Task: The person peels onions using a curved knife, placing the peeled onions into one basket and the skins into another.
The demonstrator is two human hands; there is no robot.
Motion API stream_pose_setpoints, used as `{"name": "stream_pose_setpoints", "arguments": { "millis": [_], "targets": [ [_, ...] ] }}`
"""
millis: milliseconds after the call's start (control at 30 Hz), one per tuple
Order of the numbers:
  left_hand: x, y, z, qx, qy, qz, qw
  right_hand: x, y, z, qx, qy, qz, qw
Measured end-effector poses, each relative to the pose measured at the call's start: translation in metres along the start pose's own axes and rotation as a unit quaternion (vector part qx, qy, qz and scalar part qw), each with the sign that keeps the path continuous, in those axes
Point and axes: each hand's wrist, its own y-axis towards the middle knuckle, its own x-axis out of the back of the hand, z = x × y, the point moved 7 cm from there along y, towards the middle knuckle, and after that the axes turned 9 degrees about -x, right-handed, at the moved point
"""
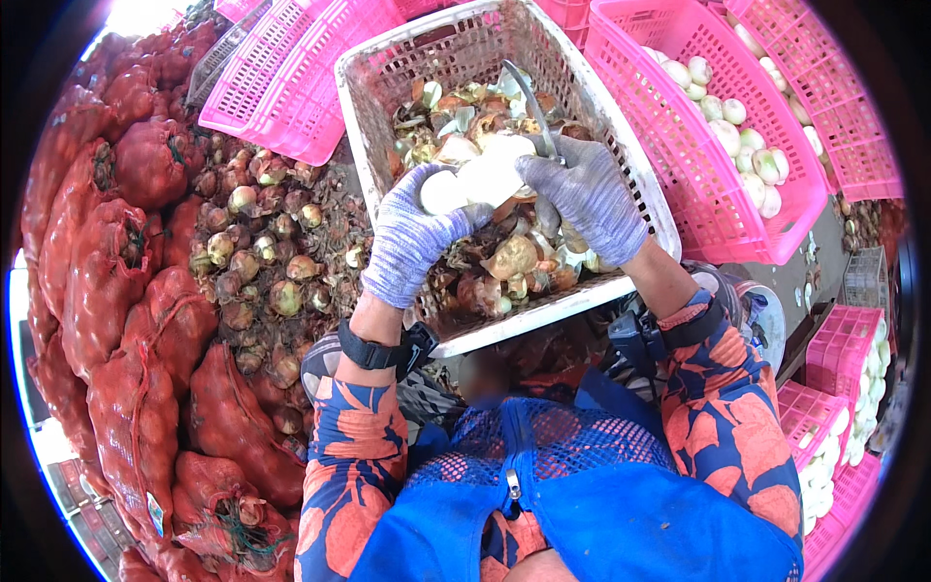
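My left hand (418,236), in a purple-and-white knitted glove, is closed around a peeled white onion (445,193). A second bright white piece (498,174) lies against it, between both hands; glare hides whether it is another onion or a loose layer. In my right hand (589,193), gloved alike, is a knife (537,109) with a narrow curved blade pointing up and away from me. Both hands are over a white plastic crate (538,309), which holds onion skins and trimmings (513,258).
Unpeeled onions (284,233) lie heaped at left, beside full red mesh sacks (120,349). A pink crate (691,145) with peeled onions (727,134) stands at right. Stacked pink crates (284,80) stand at upper left. More pink crates (847,349) with onions sit at lower right.
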Motion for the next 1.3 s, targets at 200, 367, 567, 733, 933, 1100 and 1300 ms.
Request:
{"name": "stream_pose_setpoints", "arguments": {
  "millis": [200, 367, 567, 733, 933, 1100, 1300],
  "targets": [
    [-0.006, -0.002, -0.005, -0.002, -0.056, -0.012, 0.998, 0.001, 0.008, -0.009, -0.006, 0.026, 0.023, 0.999],
    [-0.003, -0.007, -0.011, 0.038, -0.114, -0.041, 0.992, 0.007, 0.0, 0.0, -0.001, 0.042, 0.016, 0.999],
    [-0.004, -0.001, -0.028, -0.059, -0.095, -0.051, 0.992, 0.011, 0.005, -0.01, -0.052, 0.084, 0.029, 0.995],
    [-0.021, 0.001, -0.026, -0.161, 0.157, 0.035, 0.974, 0.008, 0.01, -0.013, -0.019, -0.009, 0.027, 0.999],
    [-0.017, -0.005, -0.018, -0.118, 0.158, 0.016, 0.98, 0.007, 0.008, -0.012, -0.048, -0.072, 0.036, 0.996],
    [-0.022, -0.01, -0.016, 0.0, -0.048, 0.013, 0.999, 0.013, -0.006, 0.004, -0.028, 0.043, 0.054, 0.997],
    [-0.026, 0.006, 0.029, 0.111, -0.459, -0.038, 0.881, 0.027, 0.007, -0.038, -0.113, -0.082, 0.082, 0.987]
  ]
}}
